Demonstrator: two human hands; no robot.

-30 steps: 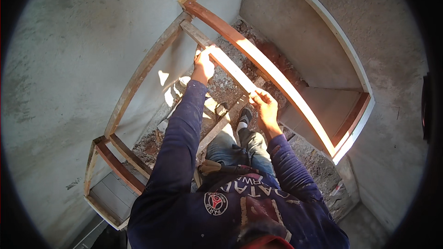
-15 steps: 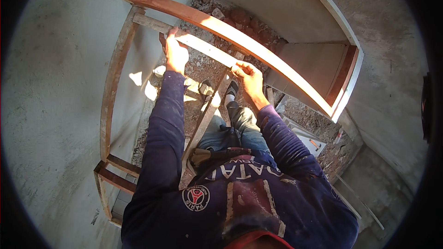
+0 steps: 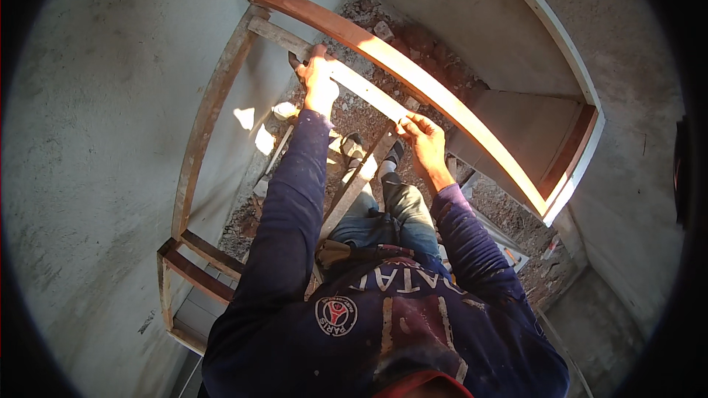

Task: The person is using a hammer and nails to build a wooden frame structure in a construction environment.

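My left hand [image 3: 320,82] is closed around a narrow wooden batten [image 3: 365,91], a bit in from its far left end. The fingers of my right hand [image 3: 425,141] pinch together at the batten's near right end. Whether they also hold something small is hidden. A second batten [image 3: 360,178] meets that end and slants down toward my waist. Just beyond runs a reddish wooden beam [image 3: 402,66], roughly along the first batten and apart from it. Strong sunlight washes out part of both.
A weathered timber [image 3: 210,118] stands along the left wall, joined to a lower wooden frame [image 3: 198,280]. A pale-edged frame [image 3: 575,66] bounds the right side. Rubble [image 3: 435,48] covers the ground beyond the beam. A whitish board [image 3: 509,245] lies low at the right.
The whole scene has shifted right in the picture, with the head's view turning slightly. Both hands keep about the same places on the batten.
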